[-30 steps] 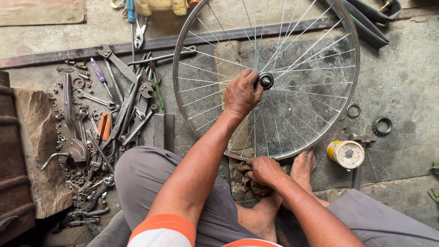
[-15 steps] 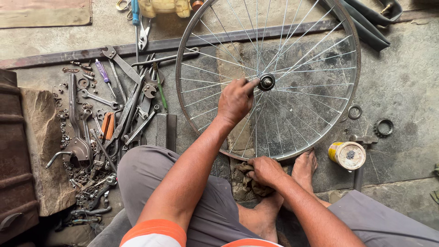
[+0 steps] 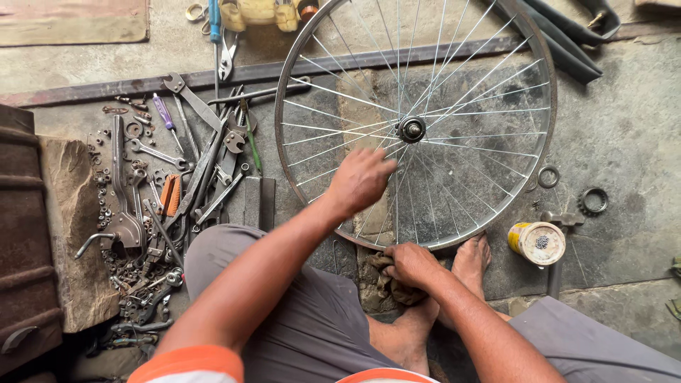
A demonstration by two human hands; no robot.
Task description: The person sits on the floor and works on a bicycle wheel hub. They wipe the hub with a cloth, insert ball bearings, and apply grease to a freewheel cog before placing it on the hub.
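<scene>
Wheel [image 3: 454,78], bare rim with spokes, lies flat on the concrete floor [image 3: 624,142], filling the upper centre of the frame; hub [image 3: 411,129] sits near its middle. Left hand [image 3: 360,181] rests on the spokes just below-left of the hub, fingers curled loosely, not clearly clamped on anything. Right hand [image 3: 411,264] at the rim's lower edge, closed on a dark rag [image 3: 389,282] pressed against the rim. Hands apart. Bare feet [image 3: 472,262] just under the rim, lower centre. Left of the wheel: a scatter of spanners [image 3: 198,163], nuts and small parts beside a stone block [image 3: 74,241]. Right of the wheel: yellow tin [image 3: 537,242], a ring [image 3: 547,176] and a toothed sprocket [image 3: 593,201], each apart from the rim. Black tyre [image 3: 567,35] at upper right.
</scene>
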